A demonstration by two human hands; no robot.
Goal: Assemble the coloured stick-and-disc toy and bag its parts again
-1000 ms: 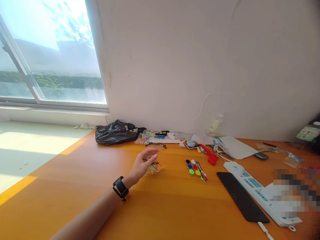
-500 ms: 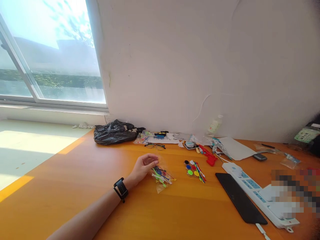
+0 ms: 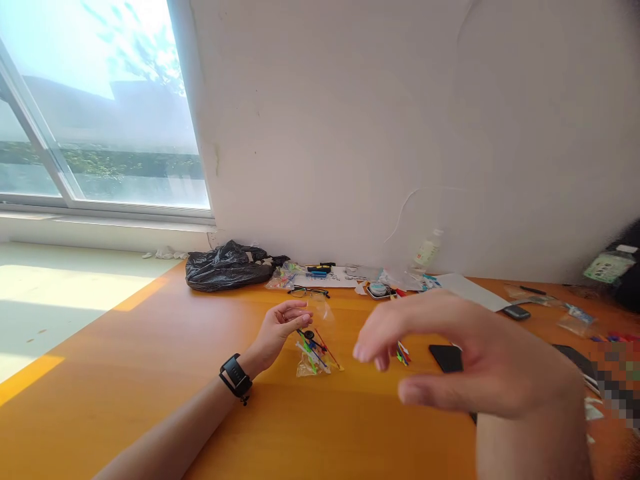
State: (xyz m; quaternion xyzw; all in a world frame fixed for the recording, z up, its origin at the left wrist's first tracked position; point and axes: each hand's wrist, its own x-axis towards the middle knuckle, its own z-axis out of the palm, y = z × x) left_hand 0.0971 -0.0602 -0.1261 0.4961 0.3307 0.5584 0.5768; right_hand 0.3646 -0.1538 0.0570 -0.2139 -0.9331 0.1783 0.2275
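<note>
- Head camera: my left hand [image 3: 280, 330] is out over the orange table [image 3: 150, 373], fingers pinched on the top of a little clear bag [image 3: 314, 353] of bright plastic sticks.
- The bag's bottom rests on the table.
- My right hand [image 3: 465, 360] floats close by, fingers apart and bent, holding nothing.
- I think the bag is light, soft and slippery; its top edge is best to hold.

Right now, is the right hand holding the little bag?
No, the left hand holds the bag; the right hand hovers open, apart from it.
</note>
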